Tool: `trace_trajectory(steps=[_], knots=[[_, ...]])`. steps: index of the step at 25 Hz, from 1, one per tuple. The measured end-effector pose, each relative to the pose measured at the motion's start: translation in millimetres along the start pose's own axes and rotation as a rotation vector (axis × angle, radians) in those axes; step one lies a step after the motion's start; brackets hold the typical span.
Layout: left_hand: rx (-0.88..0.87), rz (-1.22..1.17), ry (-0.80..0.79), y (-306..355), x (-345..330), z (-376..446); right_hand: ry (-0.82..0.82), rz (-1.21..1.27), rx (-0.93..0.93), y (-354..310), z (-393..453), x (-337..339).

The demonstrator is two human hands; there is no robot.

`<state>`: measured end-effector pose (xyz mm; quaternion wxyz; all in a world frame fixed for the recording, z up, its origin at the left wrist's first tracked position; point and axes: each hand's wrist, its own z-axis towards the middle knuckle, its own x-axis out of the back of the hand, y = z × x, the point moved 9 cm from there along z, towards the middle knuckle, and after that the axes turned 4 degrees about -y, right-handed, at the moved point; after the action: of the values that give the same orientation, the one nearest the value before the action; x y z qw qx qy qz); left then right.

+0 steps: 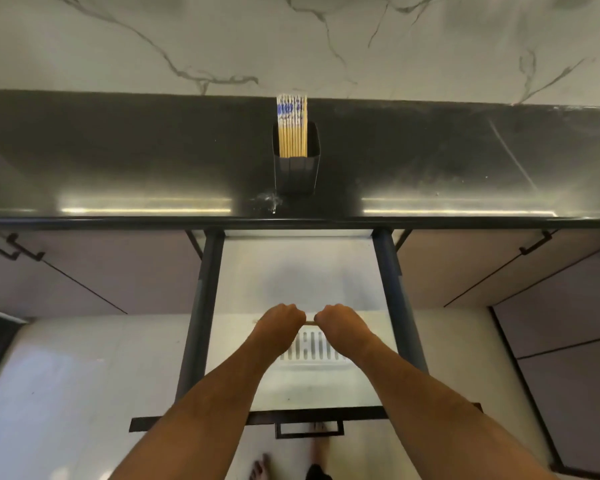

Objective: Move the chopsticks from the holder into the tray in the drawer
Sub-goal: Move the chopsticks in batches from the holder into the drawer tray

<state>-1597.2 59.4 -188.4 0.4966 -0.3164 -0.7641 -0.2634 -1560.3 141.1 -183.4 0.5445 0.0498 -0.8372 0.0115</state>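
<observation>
A dark holder [296, 174] stands on the black counter, with several yellow chopsticks [292, 128] with blue-and-white tops upright in it. Below the counter the drawer [298, 271] is pulled out. A white slotted tray [313, 356] lies in its front part. My left hand [278, 322] and my right hand [340, 323] are both closed over the tray's far edge, side by side. A thin yellow chopstick piece [309, 323] shows between the two fists, lying crosswise. How much of it each hand covers is hidden.
The black counter [118, 161] runs the full width, with a marble wall [222, 39] behind. Closed cabinet doors [84, 271] with dark handles flank the drawer. The drawer front handle [309, 429] is near me. My bare feet show on the pale floor [66, 375].
</observation>
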Motion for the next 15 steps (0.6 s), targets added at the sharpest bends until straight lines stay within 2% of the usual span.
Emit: trace_trajectory(steps=[9, 15], knots=[[0.045, -0.004, -0.097, 8, -77, 0, -0.051, 0.062, 0.009, -2, 11, -69], [0.088, -0.066, -0.068, -3, -89, 22, -0.036, 0.088, -0.028, -1, 32, -79]])
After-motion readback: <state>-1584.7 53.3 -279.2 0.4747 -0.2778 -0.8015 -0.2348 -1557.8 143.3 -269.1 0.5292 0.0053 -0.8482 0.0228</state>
